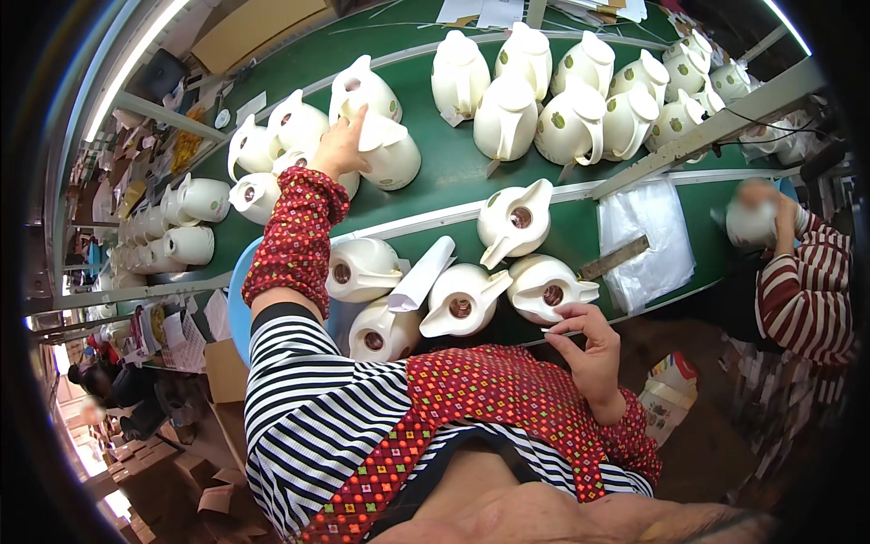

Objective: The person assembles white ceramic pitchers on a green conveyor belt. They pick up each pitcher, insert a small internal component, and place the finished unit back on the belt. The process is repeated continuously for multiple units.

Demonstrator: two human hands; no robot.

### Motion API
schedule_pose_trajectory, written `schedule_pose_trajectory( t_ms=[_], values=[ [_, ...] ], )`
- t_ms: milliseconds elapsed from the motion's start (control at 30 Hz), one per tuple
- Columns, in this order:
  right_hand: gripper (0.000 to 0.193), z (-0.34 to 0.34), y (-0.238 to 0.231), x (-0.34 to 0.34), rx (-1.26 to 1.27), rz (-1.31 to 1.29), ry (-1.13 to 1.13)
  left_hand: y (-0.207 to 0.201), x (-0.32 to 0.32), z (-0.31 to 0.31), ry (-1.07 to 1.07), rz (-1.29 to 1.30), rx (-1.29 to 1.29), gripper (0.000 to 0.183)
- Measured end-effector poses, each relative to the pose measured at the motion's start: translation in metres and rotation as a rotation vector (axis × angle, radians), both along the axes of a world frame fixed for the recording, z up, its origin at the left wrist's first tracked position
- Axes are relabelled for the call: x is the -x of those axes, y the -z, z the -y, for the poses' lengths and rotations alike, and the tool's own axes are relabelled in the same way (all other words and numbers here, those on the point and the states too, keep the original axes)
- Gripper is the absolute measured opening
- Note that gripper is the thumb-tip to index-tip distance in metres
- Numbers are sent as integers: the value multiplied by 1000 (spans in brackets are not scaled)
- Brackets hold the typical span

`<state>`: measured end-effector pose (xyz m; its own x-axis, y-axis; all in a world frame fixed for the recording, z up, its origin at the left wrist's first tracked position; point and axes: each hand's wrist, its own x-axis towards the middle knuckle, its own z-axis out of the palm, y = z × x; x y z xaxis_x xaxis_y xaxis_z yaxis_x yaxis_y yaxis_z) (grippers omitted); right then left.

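My left hand (340, 150) reaches across to the far-left group of cream jugs, thumb and forefinger spread against the side of a lidded cream jug (391, 161). What its other fingers touch is hidden. Low at the right, my right hand (594, 355) is closed in a pinch; a small pale bit shows at its fingertips, too small to name. Just beyond those fingertips sits an open-topped jug (536, 295) with a dark reddish inside. Similar open jugs (460, 304) stand around it in front of me, and a rolled white sheet (421, 275) lies between them.
Several lidded jugs (507, 118) stand on the green bench (435, 195) at the back right. Clear plastic bags (648, 245) lie at the right under a metal strip (616, 257). A blue tub (240, 299) is beside my left arm. At far right, a co-worker's hands hold a jug (750, 222).
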<state>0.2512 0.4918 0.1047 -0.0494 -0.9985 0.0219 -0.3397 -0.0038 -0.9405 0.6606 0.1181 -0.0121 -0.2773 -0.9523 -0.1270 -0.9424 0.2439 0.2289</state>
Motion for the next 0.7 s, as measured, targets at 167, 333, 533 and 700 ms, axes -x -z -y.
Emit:
schedule_pose_trajectory(
  t_ms=[167,333,533,700],
  values=[
    [13,-16,-3,-10,-5,-19,24,22,26,-26,-222,-215,47,133],
    [12,-23,-6,-20,15,-45,91,10,55,-78,-13,-237,151,111],
    [11,-21,-12,-34,38,-71,57,-2,54,-100,415,200,329,84],
    [12,-19,-20,-44,67,-92,21,47,68,-56,486,-129,762,32]
  ],
)
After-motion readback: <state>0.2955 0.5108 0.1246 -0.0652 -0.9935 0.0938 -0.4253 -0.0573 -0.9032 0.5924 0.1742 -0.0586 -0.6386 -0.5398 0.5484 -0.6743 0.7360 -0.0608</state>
